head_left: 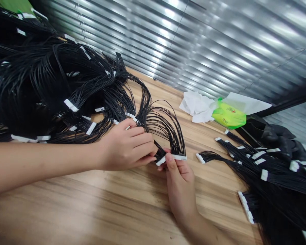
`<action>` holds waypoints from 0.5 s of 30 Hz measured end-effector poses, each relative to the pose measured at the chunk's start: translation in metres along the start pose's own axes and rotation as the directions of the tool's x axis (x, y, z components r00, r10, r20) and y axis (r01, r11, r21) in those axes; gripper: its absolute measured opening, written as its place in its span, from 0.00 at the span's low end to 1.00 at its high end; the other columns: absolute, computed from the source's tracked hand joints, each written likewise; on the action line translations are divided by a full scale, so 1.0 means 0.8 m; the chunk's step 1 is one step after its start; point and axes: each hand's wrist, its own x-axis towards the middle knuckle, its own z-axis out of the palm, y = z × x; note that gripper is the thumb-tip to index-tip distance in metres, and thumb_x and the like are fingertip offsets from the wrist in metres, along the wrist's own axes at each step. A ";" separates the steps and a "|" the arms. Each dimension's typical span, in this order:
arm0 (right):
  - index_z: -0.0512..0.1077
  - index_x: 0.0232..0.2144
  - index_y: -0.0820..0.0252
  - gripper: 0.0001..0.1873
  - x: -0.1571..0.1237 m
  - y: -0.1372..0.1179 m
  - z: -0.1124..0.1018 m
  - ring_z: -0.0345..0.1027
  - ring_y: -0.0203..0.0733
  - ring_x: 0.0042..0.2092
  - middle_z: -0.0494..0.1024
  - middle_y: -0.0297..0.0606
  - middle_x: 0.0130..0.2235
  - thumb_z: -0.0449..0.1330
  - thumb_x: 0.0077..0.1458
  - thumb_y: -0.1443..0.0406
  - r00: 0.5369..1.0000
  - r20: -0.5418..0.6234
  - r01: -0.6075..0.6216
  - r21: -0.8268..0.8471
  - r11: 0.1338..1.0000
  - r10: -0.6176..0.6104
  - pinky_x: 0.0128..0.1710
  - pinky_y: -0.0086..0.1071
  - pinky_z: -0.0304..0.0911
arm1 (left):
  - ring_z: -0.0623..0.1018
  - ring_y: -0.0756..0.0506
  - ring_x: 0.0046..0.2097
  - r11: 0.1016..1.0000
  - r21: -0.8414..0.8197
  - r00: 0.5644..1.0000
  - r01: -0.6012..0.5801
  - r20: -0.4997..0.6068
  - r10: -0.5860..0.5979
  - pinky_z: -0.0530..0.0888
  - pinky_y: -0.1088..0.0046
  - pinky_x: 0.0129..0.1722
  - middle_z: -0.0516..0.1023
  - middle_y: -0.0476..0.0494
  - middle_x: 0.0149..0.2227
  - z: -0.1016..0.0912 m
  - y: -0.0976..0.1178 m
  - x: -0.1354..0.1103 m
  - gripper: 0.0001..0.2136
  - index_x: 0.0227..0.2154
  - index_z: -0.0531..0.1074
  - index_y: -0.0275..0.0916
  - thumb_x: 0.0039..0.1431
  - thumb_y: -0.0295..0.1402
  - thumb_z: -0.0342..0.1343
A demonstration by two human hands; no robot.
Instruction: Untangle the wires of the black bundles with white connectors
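Near the middle of the wooden table, my right hand (181, 183) pinches a long white connector (180, 158) between thumb and fingers. A loop of thin black wires (177, 136) rises from it and bends back to the left. Beside it, a second white connector (160, 161) lies at an angle by the right fingertips. My left hand (132, 144) is closed around the black wires just behind that second connector. Its fingertips are partly hidden, so how firmly they grip is hard to see.
A large heap of black wire harnesses (53, 78) with white connectors covers the left side. More harnesses (277, 190) lie at the right. A green tissue pack (229, 114) and crumpled white tissues (196, 105) rest against the corrugated metal wall (193, 51).
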 end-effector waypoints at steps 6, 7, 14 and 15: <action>0.77 0.31 0.56 0.12 0.008 -0.010 0.003 0.58 0.28 0.24 0.70 0.26 0.23 0.69 0.45 0.57 0.999 -0.015 -0.036 0.282 0.959 0.042 0.27 0.24 0.56 | 0.66 0.50 0.26 0.949 -0.132 0.952 -0.287 -0.153 0.267 0.63 0.66 0.34 0.67 0.54 0.19 -0.005 0.000 -0.013 0.19 0.18 0.62 0.41 0.61 0.45 0.52; 0.77 0.31 0.56 0.11 0.010 -0.012 0.004 0.57 0.28 0.24 0.69 0.25 0.23 0.70 0.45 0.58 0.999 -0.010 -0.038 0.319 0.947 0.044 0.27 0.23 0.56 | 0.65 0.50 0.25 0.929 -0.152 0.936 -0.337 -0.158 0.314 0.64 0.67 0.34 0.65 0.54 0.18 -0.005 0.001 -0.015 0.20 0.17 0.62 0.41 0.61 0.45 0.53; 0.72 0.25 0.59 0.11 0.017 -0.021 0.005 0.53 0.28 0.23 0.65 0.23 0.22 0.71 0.44 0.62 0.996 0.036 -0.089 0.479 0.873 0.082 0.30 0.25 0.61 | 0.67 0.51 0.26 0.988 -0.007 0.984 -0.155 -0.093 0.154 0.64 0.69 0.34 0.66 0.56 0.18 0.002 -0.006 -0.013 0.14 0.19 0.64 0.39 0.58 0.36 0.56; 0.72 0.25 0.59 0.12 0.018 -0.021 0.005 0.52 0.28 0.23 0.65 0.23 0.22 0.71 0.43 0.62 0.994 0.042 -0.104 0.497 0.861 0.096 0.30 0.25 0.62 | 0.67 0.51 0.26 0.994 0.021 0.991 -0.108 -0.077 0.110 0.63 0.69 0.33 0.67 0.56 0.18 0.003 -0.009 -0.011 0.14 0.19 0.64 0.39 0.59 0.35 0.56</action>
